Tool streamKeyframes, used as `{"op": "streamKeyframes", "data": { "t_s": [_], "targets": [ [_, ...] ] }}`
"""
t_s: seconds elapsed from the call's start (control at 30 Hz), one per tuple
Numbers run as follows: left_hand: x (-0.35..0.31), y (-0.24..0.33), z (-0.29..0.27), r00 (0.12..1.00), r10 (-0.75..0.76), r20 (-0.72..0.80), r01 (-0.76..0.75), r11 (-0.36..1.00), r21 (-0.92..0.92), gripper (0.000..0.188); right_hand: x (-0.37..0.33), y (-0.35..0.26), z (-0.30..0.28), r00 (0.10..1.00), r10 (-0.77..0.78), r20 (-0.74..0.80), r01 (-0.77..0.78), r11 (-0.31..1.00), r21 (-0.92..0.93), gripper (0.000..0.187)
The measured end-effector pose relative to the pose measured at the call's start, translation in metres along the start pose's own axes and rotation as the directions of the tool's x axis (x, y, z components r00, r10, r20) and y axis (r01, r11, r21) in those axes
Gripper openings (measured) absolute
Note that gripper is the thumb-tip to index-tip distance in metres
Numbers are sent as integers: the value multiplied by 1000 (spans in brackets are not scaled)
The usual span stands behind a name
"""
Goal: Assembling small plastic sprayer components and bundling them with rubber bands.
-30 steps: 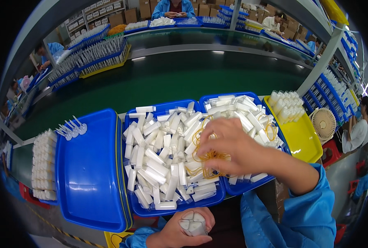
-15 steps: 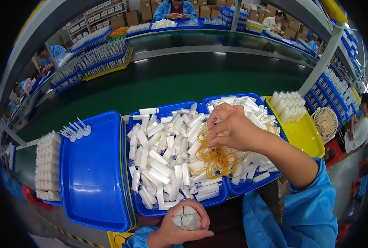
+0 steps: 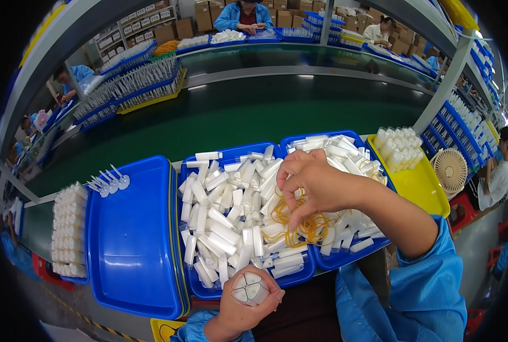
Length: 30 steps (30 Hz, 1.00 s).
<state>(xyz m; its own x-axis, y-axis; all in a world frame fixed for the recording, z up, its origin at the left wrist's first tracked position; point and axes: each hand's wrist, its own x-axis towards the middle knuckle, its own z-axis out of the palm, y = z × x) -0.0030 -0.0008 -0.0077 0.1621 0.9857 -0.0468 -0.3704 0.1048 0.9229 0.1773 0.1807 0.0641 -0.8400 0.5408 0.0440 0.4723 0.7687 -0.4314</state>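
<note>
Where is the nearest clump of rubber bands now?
In the head view, right of centre: the clump lies by the right hand, where two blue trays meet.

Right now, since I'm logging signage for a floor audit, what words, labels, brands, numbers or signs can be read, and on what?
White labels on the storage shelf, upper left: small dark characters, which I won't copy out.
White pieces in the trays: no lettering I can make out.
White bundle in the left hand: none visible.
Blue tray at left, yellow tray at right: none visible.
</note>
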Motion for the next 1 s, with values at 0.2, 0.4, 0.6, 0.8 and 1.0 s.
{"op": "streamKeyframes", "data": {
  "t_s": [0.2,0.4,0.6,0.8,1.0],
  "targets": [
    [-2,-4,-3,1000,11,10,-11,1000,8,21,4,3,9,995,-1,-95,-5,998,-60,16],
    [0,-1,0,998,59,19,-60,997,44,21,19,7,39,965,-156,-212,77,937,-342,11],
    [3,2,1,986,161,-40,-162,987,-14,23,24,7,38,926,-325,-191,231,890,-393,7],
    [6,0,-4,976,198,-88,-201,979,-34,25,21,4,32,941,-248,-230,161,926,-340,12],
    [8,0,-2,975,204,-86,-211,974,-78,26,24,15,46,961,-228,-155,185,950,-251,10]
  ]
}}
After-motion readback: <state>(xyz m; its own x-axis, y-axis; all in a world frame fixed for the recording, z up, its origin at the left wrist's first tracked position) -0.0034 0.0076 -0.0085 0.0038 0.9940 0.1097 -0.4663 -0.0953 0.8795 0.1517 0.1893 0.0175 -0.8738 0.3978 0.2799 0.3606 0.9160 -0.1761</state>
